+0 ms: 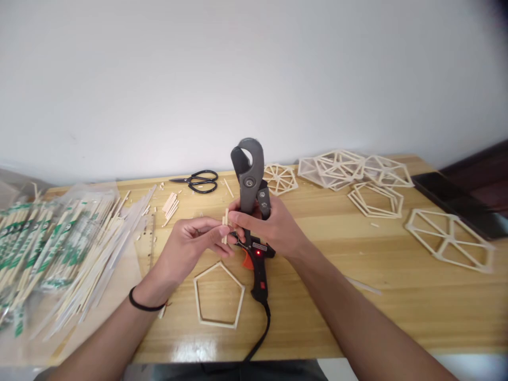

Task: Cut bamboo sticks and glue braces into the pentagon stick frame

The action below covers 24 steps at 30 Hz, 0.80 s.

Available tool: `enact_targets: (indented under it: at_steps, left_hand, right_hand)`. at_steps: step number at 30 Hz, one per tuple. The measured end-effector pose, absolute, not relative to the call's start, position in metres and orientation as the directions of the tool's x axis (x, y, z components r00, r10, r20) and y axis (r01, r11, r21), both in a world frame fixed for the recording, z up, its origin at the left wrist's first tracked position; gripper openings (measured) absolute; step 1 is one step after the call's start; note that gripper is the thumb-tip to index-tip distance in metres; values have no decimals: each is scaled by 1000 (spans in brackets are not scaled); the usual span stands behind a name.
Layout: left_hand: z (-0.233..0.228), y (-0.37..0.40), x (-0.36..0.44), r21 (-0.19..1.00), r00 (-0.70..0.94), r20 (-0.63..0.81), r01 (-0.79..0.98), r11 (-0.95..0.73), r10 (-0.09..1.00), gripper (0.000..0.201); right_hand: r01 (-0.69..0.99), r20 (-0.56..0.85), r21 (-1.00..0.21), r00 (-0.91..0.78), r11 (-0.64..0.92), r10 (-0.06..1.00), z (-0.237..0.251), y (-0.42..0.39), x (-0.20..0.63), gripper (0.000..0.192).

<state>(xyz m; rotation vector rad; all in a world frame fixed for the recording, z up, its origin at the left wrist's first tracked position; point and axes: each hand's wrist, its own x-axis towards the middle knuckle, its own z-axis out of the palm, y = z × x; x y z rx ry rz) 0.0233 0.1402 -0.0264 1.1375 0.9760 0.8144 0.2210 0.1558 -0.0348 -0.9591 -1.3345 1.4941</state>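
My left hand (200,236) pinches two short wooden sticks (226,218) side by side, held upright. In my right hand (273,225) is a grey pipe cutter (249,196), its curved jaws apart and pointing up. The right thumb and fingertips reach toward the sticks; I cannot tell whether they touch them. Just behind and below the hands is a black hot glue gun (260,270) with an orange trigger and a lit red light, partly hidden. A wooden pentagon frame (218,324) lies flat on the table nearer to me.
Bundled bamboo sticks (29,243) and clear glue sticks (105,264) cover the left side. Black scissors (202,181), cut stick pieces (170,206) and a ruler (151,241) lie behind. Spoked wooden frames (451,238) and a black tablet-like slab (456,203) are at right. The glue gun's cord (262,336) runs toward me.
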Motion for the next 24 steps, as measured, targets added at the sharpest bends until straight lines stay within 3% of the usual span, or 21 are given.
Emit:
enact_targets:
  at_steps: [11,14,19,24]
  left_hand:
    - [-23,143,22,996,304,-69,78,47,950,26]
    - [-27,144,20,996,293,-60,77,39,954,26]
    - [-29,145,17,991,249,-110,-48,126,962,24]
    - [-30,147,19,958,285,-181,-164,234,941,23]
  right_hand:
    - [-37,-13,-999,-340,-27,940,-26,154,219,22]
    - [-31,0,-999,-270,-8,963,-27,153,217,18]
    - [119,175,-977,-51,180,983,-25,146,215,10]
    - [340,332,-861,-190,379,924,-24,138,210,2]
